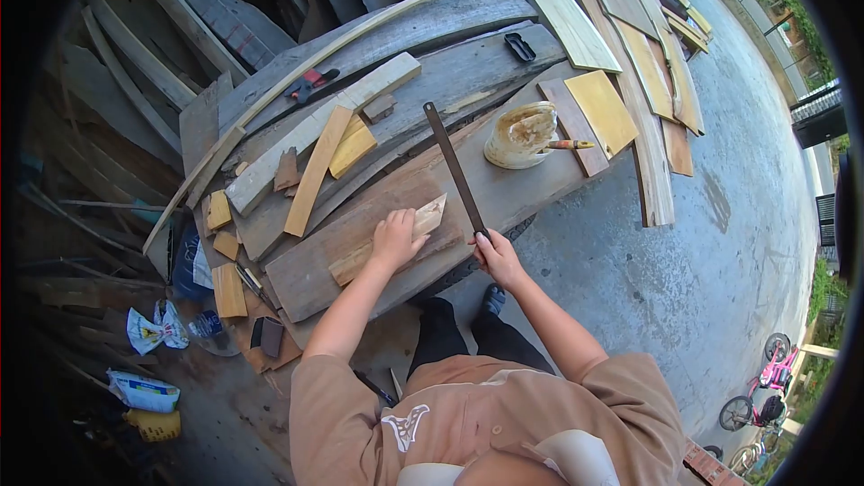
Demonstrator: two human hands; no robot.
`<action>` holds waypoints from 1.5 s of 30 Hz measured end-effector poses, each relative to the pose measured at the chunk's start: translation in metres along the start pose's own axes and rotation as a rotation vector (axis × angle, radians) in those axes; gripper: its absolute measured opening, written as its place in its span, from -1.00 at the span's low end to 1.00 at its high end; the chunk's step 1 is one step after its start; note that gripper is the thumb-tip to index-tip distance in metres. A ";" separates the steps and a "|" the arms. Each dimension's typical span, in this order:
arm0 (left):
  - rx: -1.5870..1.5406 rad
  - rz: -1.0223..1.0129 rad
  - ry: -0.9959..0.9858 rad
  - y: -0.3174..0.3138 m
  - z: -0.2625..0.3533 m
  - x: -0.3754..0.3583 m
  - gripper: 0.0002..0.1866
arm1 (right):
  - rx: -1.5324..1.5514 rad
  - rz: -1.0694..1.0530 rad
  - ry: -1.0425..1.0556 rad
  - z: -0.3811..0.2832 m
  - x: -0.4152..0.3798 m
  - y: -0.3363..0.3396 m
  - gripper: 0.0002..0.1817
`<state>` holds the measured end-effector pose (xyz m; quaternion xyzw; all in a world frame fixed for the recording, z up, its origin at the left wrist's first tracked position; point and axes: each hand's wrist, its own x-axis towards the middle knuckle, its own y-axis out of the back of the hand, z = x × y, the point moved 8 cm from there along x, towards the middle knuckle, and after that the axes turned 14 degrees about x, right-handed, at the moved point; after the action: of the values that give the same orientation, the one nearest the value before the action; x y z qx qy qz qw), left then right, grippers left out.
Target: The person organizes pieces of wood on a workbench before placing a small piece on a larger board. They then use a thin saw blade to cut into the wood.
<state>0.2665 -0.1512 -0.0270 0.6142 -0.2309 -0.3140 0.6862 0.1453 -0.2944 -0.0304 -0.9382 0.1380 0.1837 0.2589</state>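
My left hand (pixel 396 240) is closed over a short wooden piece (pixel 430 214) with a slanted, pointed end, holding it down on a wide brown board (pixel 297 277). In my right hand (pixel 500 259) is a long, dark, flat metal blade (pixel 454 166), gripped at its near end. The blade has a small hole at its far end and slants up and away over the board, to the right of the wooden piece. Whether it has teeth is too small to tell.
Beyond my right hand stands a white tub (pixel 520 137) with a brush (pixel 570 144) across it. Wood offcuts (pixel 317 171), a red-and-black clamp (pixel 310 83) and a black plastic part (pixel 519 47) lie on the planks. Stacked boards (pixel 661 63) extend right; a pink bicycle (pixel 776 369) stands farther off.
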 end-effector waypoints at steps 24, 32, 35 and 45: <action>0.187 0.082 0.141 -0.014 0.015 0.057 -0.29 | -1.228 0.193 0.486 -0.027 0.107 0.013 -0.85; 0.212 0.034 0.157 -0.018 0.015 0.059 -0.29 | -1.247 0.158 0.425 -0.025 0.109 0.015 -0.86; 0.234 0.028 0.153 -0.018 0.015 0.059 -0.30 | -1.257 0.136 0.394 -0.026 0.109 0.014 -0.87; 0.202 -0.003 0.275 -0.016 0.013 0.059 -0.29 | -1.274 0.192 0.378 -0.005 0.080 0.032 -0.83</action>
<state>0.2964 -0.2035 -0.0452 0.7174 -0.1642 -0.2033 0.6458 0.2066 -0.3368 -0.0737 -0.9073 0.1282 0.0841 -0.3916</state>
